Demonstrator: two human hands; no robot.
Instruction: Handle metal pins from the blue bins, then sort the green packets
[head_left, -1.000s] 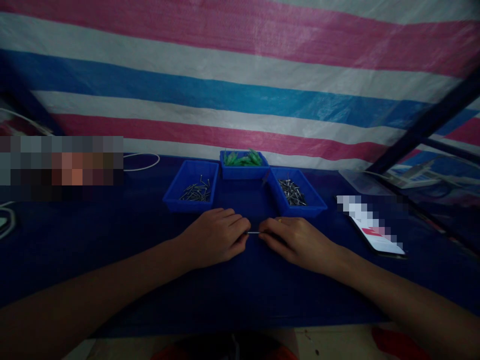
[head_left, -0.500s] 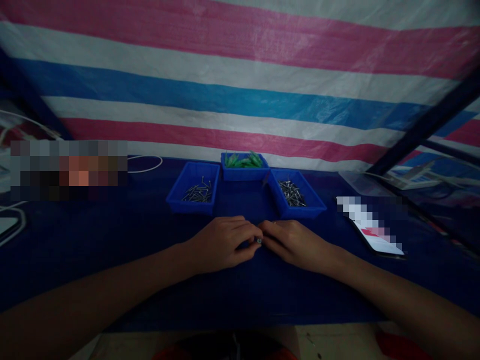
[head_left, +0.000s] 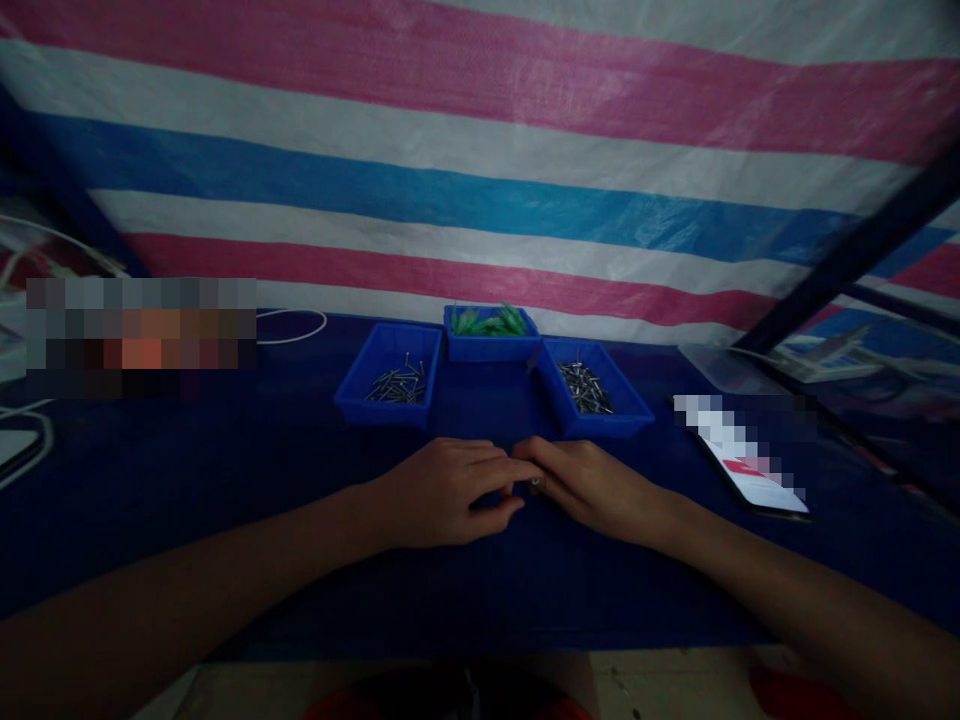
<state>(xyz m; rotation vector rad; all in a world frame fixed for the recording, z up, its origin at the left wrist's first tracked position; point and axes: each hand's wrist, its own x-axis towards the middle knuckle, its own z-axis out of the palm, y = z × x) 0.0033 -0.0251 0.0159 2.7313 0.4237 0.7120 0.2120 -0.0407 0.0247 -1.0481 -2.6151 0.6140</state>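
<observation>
Your surface (head_left: 225, 520) is draped in dark blue cloth, with a striped pink, white and blue tarp (head_left: 480, 150) hanging behind it. Beyond your fingers sit three blue trays: nails in the left tray (head_left: 390, 375) and right tray (head_left: 592, 385), green pieces in the middle tray (head_left: 490, 330). Your left hand (head_left: 442, 492) and right hand (head_left: 592, 485) rest knuckles-up, fingertips meeting, pinching a small metal pin (head_left: 534, 482) between them.

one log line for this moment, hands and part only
left hand: grip on small metal pin | right hand: grip on same pin | surface: blue table
</observation>
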